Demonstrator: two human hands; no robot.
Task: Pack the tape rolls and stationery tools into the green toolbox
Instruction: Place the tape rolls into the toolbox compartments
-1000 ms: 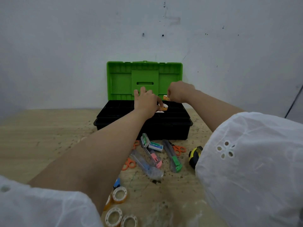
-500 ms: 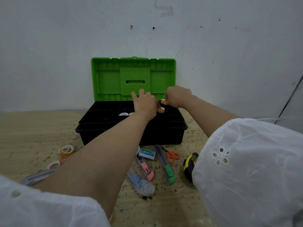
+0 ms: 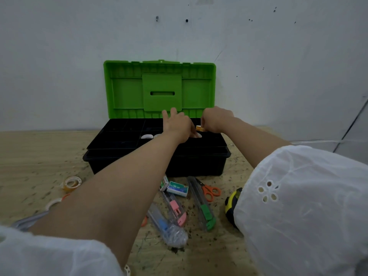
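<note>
The green toolbox (image 3: 159, 90) stands open against the wall, its lid upright over the black tray (image 3: 111, 140). Both my hands are over the tray's right part. My left hand (image 3: 177, 124) has two fingers stretched forward, and its thumb side pinches a white tape roll (image 3: 196, 135) low in the tray. Beside it, my right hand (image 3: 216, 119) is curled round a small orange tape roll (image 3: 199, 128). Two white rolls (image 3: 147, 136) lie in a middle compartment. Loose tape rolls (image 3: 71, 183) rest on the table at the left.
In front of the box lie staple boxes (image 3: 177, 188), three utility knives with pink (image 3: 175, 208), blue (image 3: 161, 222) and green (image 3: 205, 210) sliders, orange scissors (image 3: 209, 191) and a yellow tape measure (image 3: 231, 204). A grey tool (image 3: 25, 222) lies at the far left. The wall is right behind the box.
My left hand has lowered its roll a little deeper into the tray. My right hand stays in place with the orange roll.
</note>
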